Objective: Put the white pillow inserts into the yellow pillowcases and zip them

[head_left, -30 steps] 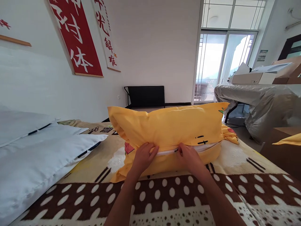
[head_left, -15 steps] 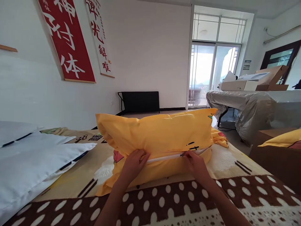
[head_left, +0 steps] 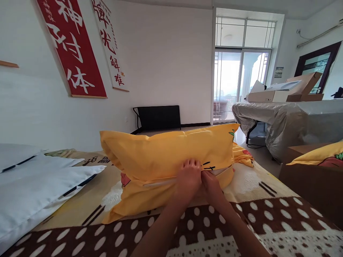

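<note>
A yellow pillowcase (head_left: 160, 153) with a pillow inside lies on its long side in front of me, its zipper (head_left: 158, 184) facing me. The zipper track looks closed on the left, while a gap with white fabric (head_left: 218, 171) shows on the right. My left hand (head_left: 189, 178) is closed over the pillowcase's edge near the middle, fingers curled on the upper cloth. Right beside it, my right hand (head_left: 211, 184) pinches at the zipper, where the gap begins. The fingertips and zipper pull are hidden by the hands.
The pillow rests on a brown and beige patterned blanket (head_left: 125, 232). White pillows (head_left: 48, 189) are stacked at the left. On the right, another yellow pillow (head_left: 318, 155) lies on a cardboard box (head_left: 302, 178). Behind stands a plastic-covered table (head_left: 289, 114) with open boxes (head_left: 281, 91).
My left hand has moved right along the zipper, from the pillowcase's left part to beside my right hand. The right hand stays at about the same spot on the zipper.
</note>
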{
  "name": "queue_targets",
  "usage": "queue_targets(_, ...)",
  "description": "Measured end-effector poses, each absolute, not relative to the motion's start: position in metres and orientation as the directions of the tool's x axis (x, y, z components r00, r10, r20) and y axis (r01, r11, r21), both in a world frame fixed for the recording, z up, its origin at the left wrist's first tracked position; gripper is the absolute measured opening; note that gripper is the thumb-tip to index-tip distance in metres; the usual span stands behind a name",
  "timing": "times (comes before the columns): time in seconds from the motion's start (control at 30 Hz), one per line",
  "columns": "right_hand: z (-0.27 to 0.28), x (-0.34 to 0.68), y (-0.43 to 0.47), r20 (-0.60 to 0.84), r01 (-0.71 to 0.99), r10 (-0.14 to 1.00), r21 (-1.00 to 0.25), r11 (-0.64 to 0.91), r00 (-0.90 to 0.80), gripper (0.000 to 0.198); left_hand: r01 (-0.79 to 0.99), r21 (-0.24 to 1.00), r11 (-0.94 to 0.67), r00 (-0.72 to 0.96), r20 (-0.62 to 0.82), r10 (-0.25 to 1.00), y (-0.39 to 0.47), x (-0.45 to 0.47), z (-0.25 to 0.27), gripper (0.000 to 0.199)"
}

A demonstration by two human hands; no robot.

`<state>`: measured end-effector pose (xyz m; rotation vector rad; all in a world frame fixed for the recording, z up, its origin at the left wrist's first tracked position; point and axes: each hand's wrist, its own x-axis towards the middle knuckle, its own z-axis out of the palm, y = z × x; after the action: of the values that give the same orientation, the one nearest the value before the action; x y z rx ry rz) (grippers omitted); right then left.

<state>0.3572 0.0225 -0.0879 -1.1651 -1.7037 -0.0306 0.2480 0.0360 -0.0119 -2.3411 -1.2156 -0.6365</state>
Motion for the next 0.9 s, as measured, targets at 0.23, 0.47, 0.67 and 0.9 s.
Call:
queue_targets(0.23, -0.092, 0.360, 0.027, 0.759, 0.710, 0.649, -0.428, 0.559, -0.053, 0.016, 0.799, -0.102, -0.592, 0.517, 0.620, 0.591, 0.047, 0.235, -0.038, 0.016)
queue_targets(0.47, -0.087, 0.365, 0.027, 0.737, 0.751, 0.675, -0.442, 0.491, -0.007, 0.016, 0.715, 0.002, -0.699, 0.406, 0.813, 0.418, 0.080, 0.241, -0.074, 0.027)
queue_targets(0.67, -0.079, 0.377, 0.025, 0.675, 0.743, 0.737, -0.475, 0.471, -0.035, 0.012, 0.718, 0.018, -0.696, 0.405, 0.802, 0.439, 0.087, 0.243, -0.080, 0.029)
queue_targets(0.9, -0.078, 0.383, 0.024, 0.640, 0.834, 0.768, -0.440, 0.334, 0.030, 0.013, 0.752, 0.098, -0.651, 0.436, 0.668, 0.603, 0.081, 0.238, -0.068, 0.029)
